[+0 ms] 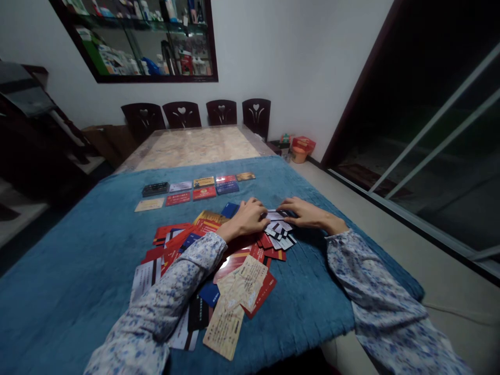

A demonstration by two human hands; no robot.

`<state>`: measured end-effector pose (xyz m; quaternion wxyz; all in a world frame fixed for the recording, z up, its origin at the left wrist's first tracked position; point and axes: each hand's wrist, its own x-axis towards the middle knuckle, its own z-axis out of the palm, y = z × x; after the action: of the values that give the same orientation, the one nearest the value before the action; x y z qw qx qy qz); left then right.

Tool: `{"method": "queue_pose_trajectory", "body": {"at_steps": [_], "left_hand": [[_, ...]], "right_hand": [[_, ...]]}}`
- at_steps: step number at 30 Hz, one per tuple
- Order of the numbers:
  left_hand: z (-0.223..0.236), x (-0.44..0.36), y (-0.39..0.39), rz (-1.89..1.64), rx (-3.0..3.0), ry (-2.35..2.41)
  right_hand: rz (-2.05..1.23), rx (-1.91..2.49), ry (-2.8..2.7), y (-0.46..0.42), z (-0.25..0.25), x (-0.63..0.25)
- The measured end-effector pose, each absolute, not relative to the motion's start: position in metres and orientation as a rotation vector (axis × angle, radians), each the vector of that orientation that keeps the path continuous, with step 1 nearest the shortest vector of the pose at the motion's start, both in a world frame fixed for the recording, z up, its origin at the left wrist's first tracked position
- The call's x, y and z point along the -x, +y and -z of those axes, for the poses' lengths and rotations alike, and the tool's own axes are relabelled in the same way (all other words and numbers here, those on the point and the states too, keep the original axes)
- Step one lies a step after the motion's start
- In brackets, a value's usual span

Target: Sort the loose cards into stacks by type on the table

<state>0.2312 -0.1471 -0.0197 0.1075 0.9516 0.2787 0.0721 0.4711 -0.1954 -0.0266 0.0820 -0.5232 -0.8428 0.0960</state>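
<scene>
My left hand (247, 217) has its fingers curled at the left edge of a few white cards (274, 214). From the other side, my right hand (307, 213) pinches the same cards with thumb and fingers. Just below them lie more white cards with black stripes (282, 240), loosely overlapping. Under and around my left forearm spreads a heap of mixed cards, among them red cards (167, 255), beige cards (224, 330), a black card (198, 314) and a blue card (210, 294). The forearm hides part of this heap.
Beyond my hands, small sorted stacks of cards stand in two rows, including a black stack (155, 189) and a red stack (204, 194). A blue cloth (97, 234) covers the table's near part. Chairs (221, 113) line the far end; a glass door (429, 135) is at right.
</scene>
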Motion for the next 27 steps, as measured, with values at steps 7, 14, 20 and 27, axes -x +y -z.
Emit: {"method": "queue_pose_trajectory", "body": {"at_steps": [7,14,20,27], "left_hand": [[0.028,-0.229,-0.137,-0.297,-2.794,0.816],[0.034,-0.227,-0.128,-0.361,-2.768,0.864],[0.043,-0.227,-0.12,-0.479,-2.726,0.878],[0.047,-0.226,-0.117,-0.548,-2.667,0.914]], "right_hand": [[-0.294,1.525,-2.503,-0.194,0.027,-0.47],[-0.249,1.473,-2.479,-0.188,0.031,-0.47],[-0.215,1.515,-2.393,-0.182,0.04,-0.471],[-0.157,1.601,-2.276,-0.172,0.056,-0.473]]}}
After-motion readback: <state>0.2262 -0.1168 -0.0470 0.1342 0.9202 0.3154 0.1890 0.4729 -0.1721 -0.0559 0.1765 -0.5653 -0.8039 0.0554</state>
